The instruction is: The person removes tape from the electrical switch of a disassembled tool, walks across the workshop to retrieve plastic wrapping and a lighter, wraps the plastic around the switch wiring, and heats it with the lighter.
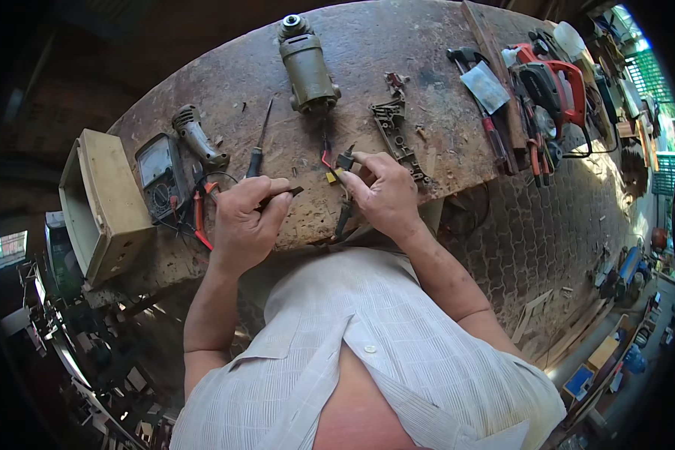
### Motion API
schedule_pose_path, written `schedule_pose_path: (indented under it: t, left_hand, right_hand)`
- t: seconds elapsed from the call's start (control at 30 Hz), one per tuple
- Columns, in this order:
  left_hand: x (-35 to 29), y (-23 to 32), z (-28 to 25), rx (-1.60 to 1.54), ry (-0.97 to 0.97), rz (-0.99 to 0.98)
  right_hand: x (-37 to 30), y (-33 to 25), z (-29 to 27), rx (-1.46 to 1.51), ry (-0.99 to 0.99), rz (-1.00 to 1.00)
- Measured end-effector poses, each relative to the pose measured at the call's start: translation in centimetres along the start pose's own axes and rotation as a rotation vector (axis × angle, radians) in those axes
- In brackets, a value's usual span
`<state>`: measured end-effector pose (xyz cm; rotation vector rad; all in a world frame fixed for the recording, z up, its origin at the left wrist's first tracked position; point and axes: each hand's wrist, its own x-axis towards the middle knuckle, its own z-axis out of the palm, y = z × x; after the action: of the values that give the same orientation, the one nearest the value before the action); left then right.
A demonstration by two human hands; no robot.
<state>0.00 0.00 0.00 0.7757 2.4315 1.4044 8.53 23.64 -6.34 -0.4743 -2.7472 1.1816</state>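
Note:
My left hand point(247, 217) is closed around a short, dark, blade-like piece point(295, 191), its tip pointing right. A small black block-shaped electrical part point(345, 160) is pinched in my right hand point(388, 193), with a bit of yellow point(332, 177) beside the fingertips. Red and dark wires point(325, 154) run from that part to the olive-grey motor body point(307, 69) of a power tool, lying farther back. Right of the wires is an open tool-housing half point(397, 131) with ribs inside. A dark cable end point(343, 220) hangs below my right fingers.
On the left are a beige box point(120, 202), an analog multimeter point(160, 176), a grey handle shell point(199, 136), red-handled pliers point(199, 214) and a screwdriver point(256, 159). A red-and-black power tool point(555, 90) and hand tools crowd the right. The worn bench point(225, 82) curves toward me.

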Motion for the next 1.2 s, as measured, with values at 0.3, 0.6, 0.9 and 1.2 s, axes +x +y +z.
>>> schedule_pose_path:
  t: [0.3, 0.6, 0.9, 1.2]
  left_hand:
    - [-0.6, -0.4, 1.6, -0.029, 0.073, 0.063]
    - [0.5, -1.2, 1.5, 0.085, 0.096, 0.206]
    - [2.2, -1.0, 2.4, 0.009, 0.036, 0.091]
    - [2.1, -1.0, 3.2, -0.021, 0.05, -0.004]
  right_hand:
    - [-0.7, -1.4, 4.1, 0.855, -0.05, 0.076]
    - [1.0, -0.9, 2.6, 0.911, -0.292, 0.066]
    - [1.7, -1.2, 2.5, 0.908, -0.419, 0.138]
    - [1.2, -1.0, 3.1, 0.734, -0.225, -0.044]
